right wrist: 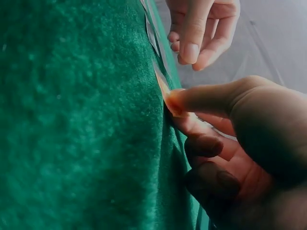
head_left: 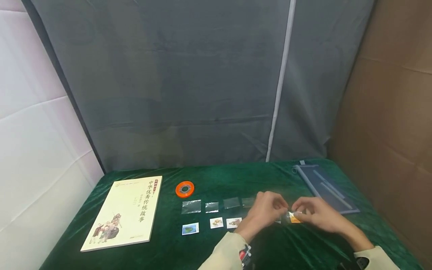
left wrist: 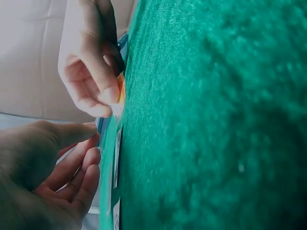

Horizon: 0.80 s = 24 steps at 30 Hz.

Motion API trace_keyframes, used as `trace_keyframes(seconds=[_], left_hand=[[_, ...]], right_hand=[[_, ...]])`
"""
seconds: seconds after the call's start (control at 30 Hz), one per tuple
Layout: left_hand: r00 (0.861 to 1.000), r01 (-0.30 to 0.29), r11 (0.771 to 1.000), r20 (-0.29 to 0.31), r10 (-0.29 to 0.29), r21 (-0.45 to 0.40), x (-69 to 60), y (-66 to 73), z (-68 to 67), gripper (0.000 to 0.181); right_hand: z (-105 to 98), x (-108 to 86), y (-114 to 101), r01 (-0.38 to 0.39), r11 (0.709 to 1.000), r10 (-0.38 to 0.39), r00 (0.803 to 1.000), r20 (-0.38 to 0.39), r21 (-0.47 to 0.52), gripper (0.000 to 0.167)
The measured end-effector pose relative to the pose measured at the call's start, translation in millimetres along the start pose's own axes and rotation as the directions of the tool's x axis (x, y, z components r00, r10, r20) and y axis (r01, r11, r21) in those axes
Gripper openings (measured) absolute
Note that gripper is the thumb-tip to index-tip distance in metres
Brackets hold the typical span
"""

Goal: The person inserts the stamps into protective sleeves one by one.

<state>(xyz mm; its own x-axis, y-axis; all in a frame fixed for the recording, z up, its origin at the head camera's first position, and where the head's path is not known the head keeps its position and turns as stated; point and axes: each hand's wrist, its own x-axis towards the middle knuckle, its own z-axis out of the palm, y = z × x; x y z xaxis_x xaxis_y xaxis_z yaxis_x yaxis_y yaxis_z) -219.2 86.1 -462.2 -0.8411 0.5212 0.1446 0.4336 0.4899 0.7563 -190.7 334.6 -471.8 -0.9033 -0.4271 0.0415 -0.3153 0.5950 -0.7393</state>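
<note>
Between thumb and fingers, my right hand [head_left: 317, 213] [right wrist: 244, 129] pinches a small orange-and-white card [head_left: 294, 218] [right wrist: 162, 86], low over the green cloth; clear film shows around it in the head view. Just left of it is my left hand [head_left: 264, 212] [left wrist: 53, 167], its thumb and finger tips close together and the other fingers loosely bent. No object is visible between the left fingertips in the wrist views. Left of that hand lie small picture cards [head_left: 216, 222], with clear plastic sleeves [head_left: 231, 203] in a row behind them.
A cream book [head_left: 125, 215] lies on the green cloth [head_left: 168, 255] at the left. An orange ring-shaped roll [head_left: 185, 189] is behind the sleeves. At the back right lies a blue zip pouch [head_left: 325, 187] with long thin items. Grey fabric [head_left: 189, 93] hangs behind.
</note>
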Motion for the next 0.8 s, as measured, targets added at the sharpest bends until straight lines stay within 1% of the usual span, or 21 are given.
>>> trace_keyframes(seconds=[0.13,0.23,0.3,0.37,0.43,0.5,0.57,0.63,0.7,0.8], left_hand=[[1.000,0.013,1.000,-0.012,-0.012,0.009,-1.8,-0.1,-4.7,0.004],[1.000,0.010,1.000,-0.009,-0.010,-0.012,-3.3,-2.7,-9.9,0.005],[1.000,0.012,1.000,-0.011,-0.012,-0.014,-4.7,-5.8,-14.9,0.006],[1.000,0.003,1.000,-0.024,-0.002,0.010,-5.3,-9.9,-20.4,0.008],[0.999,-0.018,0.997,-0.039,0.021,0.080,-5.6,-14.2,-26.1,0.013],[0.997,-0.041,0.983,-0.055,0.052,0.181,-5.4,-18.0,-30.5,0.021],[0.995,-0.059,0.959,-0.060,0.079,0.276,-5.2,-21.3,-32.7,0.028],[0.994,-0.062,0.932,-0.063,0.091,0.358,-5.5,-23.6,-33.1,0.033],[0.994,-0.057,0.912,-0.059,0.088,0.406,-6.0,-25.1,-31.8,0.034],[0.995,-0.059,0.886,-0.044,0.089,0.459,-6.8,-25.3,-28.0,0.034]], right_hand=[[1,0.4,-1,-0.002,0.999,0.002,1.000,-0.009,-0.053,0.012],[1,-0.3,-1,0.041,0.992,-0.047,0.998,-0.046,-0.122,0.009],[1,-1.1,-2,0.082,0.982,-0.096,0.992,-0.077,-0.171,0.012],[1,-0.7,-4,0.114,0.974,-0.136,0.985,-0.103,-0.196,0.016],[3,0.8,-7,0.127,0.973,-0.151,0.981,-0.117,-0.191,0.018],[5,3.9,-10,0.125,0.978,-0.145,0.982,-0.118,-0.164,0.016],[10,8.8,-14,0.115,0.985,-0.129,0.986,-0.102,-0.129,0.013],[16,14.6,-18,0.117,0.986,-0.128,0.988,-0.084,-0.120,0.013],[22,20.3,-22,0.126,0.984,-0.135,0.989,-0.066,-0.124,0.015],[29,26.4,-27,0.156,0.974,-0.168,0.984,-0.061,-0.162,0.017]])
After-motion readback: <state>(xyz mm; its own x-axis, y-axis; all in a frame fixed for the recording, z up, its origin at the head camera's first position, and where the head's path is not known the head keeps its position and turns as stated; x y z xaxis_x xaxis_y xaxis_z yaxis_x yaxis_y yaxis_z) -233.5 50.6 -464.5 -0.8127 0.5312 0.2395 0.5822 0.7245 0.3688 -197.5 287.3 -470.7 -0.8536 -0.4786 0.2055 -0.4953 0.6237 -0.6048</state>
